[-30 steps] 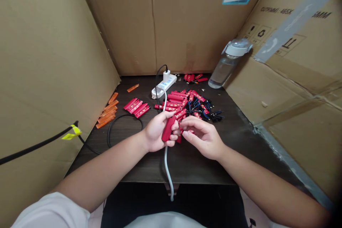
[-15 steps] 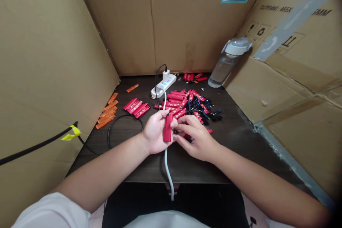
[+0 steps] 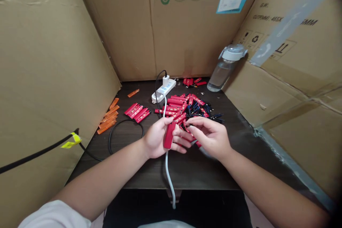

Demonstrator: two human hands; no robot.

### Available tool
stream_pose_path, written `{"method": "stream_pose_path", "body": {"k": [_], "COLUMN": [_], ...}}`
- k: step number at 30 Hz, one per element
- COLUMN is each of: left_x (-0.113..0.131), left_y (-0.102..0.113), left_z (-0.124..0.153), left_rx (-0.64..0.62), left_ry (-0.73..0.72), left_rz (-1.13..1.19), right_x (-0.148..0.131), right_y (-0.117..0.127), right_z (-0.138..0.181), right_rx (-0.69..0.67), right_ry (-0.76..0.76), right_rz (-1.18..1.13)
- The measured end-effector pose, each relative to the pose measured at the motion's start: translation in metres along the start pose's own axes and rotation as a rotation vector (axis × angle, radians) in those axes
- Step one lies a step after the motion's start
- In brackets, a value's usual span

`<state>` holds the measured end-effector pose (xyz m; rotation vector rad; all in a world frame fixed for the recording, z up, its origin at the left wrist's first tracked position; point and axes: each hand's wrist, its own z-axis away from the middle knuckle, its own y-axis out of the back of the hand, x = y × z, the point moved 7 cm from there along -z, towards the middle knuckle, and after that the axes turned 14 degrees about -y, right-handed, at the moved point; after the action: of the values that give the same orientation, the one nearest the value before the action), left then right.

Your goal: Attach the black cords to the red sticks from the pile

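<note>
Red case (image 3: 169, 135) is gripped by the left hand (image 3: 157, 138), right hand (image 3: 214, 138) curled, hold unclear; one row (image 3: 141, 114) seems done, a heap (image 3: 175, 108) remains.

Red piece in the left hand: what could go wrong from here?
The red piece might slip, as the left hand has some fingers spread apart. The white cable passes beneath that hand and past the near edge of the table, so a snag could tug the power strip. The right hand is close to the loose pile of red pieces, which a sideways brush might scatter.
</note>
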<state>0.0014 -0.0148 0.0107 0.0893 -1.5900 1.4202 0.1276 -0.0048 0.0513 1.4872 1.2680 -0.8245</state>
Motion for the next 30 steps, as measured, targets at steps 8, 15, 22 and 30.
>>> {"method": "stream_pose_path", "body": {"k": [8, 15, 22, 30], "left_x": [-0.01, -0.013, -0.014, -0.023], "left_y": [0.003, 0.003, 0.002, 0.002], "left_z": [0.006, 0.007, 0.008, 0.009], "left_rx": [-0.071, -0.084, -0.103, -0.104], "left_ry": [0.207, 0.266, 0.287, 0.366], "left_rz": [-0.125, -0.148, -0.137, -0.178], "right_x": [0.027, 0.038, 0.041, 0.04], "right_y": [-0.017, -0.029, -0.026, -0.02], "right_z": [-0.002, 0.002, 0.002, -0.002], "right_rx": [-0.268, -0.441, -0.42, -0.307], "right_ry": [-0.428, -0.589, -0.637, -0.55], "right_rz": [-0.435, -0.624, -0.669, -0.601]}}
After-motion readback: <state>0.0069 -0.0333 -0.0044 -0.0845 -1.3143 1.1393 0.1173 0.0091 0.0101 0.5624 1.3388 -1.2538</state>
